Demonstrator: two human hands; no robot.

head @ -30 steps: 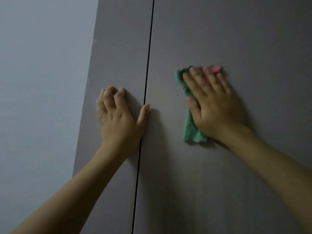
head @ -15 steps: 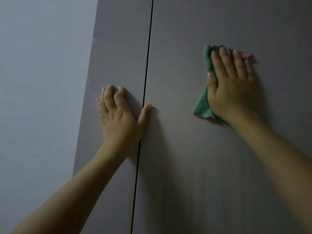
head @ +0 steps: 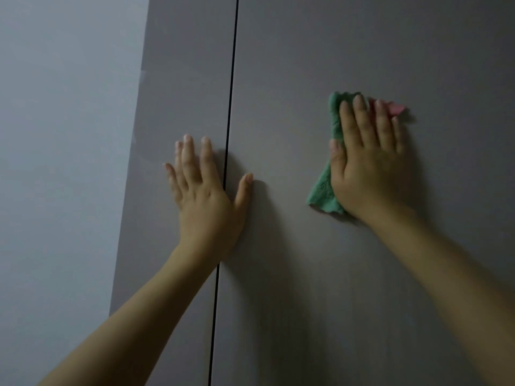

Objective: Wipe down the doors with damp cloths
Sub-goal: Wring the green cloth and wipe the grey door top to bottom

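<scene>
Pale grey wall (head: 64, 162), dim light

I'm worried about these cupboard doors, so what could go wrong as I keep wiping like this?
1. The left hand lies flat across the gap between the doors, and may leave fingerprints.
2. The right hand covers most of the green cloth, so bare skin might smear the right door.

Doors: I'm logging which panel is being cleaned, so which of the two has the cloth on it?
The right door, the wider one: the right hand presses the green cloth flat there. The left door has only the bare left hand.
</scene>
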